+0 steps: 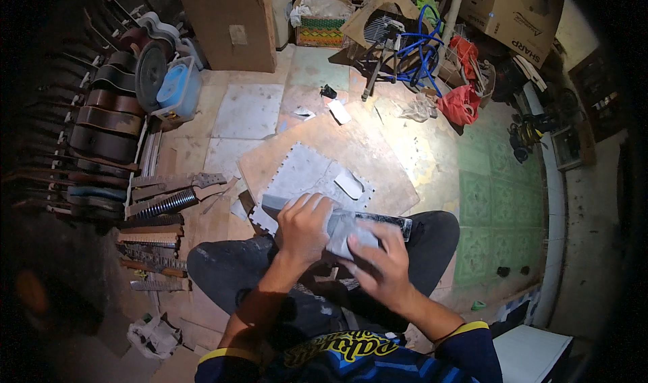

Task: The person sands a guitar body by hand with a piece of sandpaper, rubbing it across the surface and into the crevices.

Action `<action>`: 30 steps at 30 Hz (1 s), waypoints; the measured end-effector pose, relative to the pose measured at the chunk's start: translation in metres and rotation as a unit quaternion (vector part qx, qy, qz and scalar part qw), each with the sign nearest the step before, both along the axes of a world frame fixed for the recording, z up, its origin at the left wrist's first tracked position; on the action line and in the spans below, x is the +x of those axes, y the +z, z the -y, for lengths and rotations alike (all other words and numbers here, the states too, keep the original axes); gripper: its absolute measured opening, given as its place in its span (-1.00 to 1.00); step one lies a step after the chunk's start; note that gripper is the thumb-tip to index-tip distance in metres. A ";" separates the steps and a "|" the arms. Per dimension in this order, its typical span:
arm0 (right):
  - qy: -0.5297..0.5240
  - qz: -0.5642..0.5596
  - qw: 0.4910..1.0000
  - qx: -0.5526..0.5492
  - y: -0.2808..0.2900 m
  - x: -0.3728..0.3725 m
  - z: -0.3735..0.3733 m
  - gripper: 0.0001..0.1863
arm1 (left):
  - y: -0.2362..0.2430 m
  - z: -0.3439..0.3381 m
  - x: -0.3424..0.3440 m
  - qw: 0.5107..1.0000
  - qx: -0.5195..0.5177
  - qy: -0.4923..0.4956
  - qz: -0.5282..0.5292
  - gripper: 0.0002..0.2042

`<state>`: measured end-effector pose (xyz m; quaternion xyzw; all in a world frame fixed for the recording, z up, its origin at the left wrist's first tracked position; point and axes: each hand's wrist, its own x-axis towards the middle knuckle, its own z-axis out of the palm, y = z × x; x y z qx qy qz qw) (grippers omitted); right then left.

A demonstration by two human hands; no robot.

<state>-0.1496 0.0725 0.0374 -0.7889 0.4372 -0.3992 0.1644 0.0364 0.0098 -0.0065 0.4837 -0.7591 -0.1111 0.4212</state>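
A long, narrow, dusty piece (391,222), grey at its left end and dark at its right, lies across my lap between my knees. My left hand (302,226) is closed over its left part. My right hand (379,256) is lower and to the right, fingers curled round a crumpled grey pad or folded sheet (343,236) that rests against the piece; it looks like sandpaper, though blur hides its surface. Just beyond lies a grey foam mat (297,161), with a white flat block (349,184) on it.
A wooden board (391,174) lies under the mat. Several guitars (104,143) stand racked at left, near guitar necks (162,204) on the floor. Ahead are a cardboard box (233,29), a blue tub (177,86) and tangled blue cable (422,49). A plastic bag (155,336) sits lower left.
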 end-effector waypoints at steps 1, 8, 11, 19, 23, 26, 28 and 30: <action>-0.002 0.005 1.000 -0.004 0.001 0.000 0.013 -0.42 | -0.002 -0.002 0.000 1.000 -0.002 -0.001 -0.004 -0.62; -0.002 0.006 1.000 0.000 0.001 0.000 -0.005 -0.42 | -0.003 0.005 -0.003 1.000 0.005 0.028 0.007 -0.72; -0.082 0.057 0.994 0.042 0.001 0.009 0.031 -0.44 | 0.012 0.000 -0.008 1.000 0.006 0.006 -0.015 -0.79; -0.079 0.065 0.993 0.052 0.002 0.010 0.029 -0.42 | 0.007 -0.002 -0.004 1.000 0.006 0.009 0.007 -0.75; -0.035 0.023 0.999 -0.007 0.002 0.010 -0.006 -0.48 | -0.002 0.004 -0.004 1.000 0.001 0.017 -0.003 -0.75; -0.057 0.041 0.997 0.014 0.000 0.006 0.018 -0.46 | 0.006 0.003 -0.011 1.000 0.004 0.018 -0.008 -0.77; -0.081 0.083 0.992 0.045 0.000 0.011 0.033 -0.45 | 0.009 0.001 -0.009 1.000 0.012 0.018 -0.008 -0.77; -0.059 0.054 0.997 0.023 0.005 0.012 0.008 -0.46 | 0.005 0.005 -0.001 1.000 0.012 -0.001 0.006 -0.74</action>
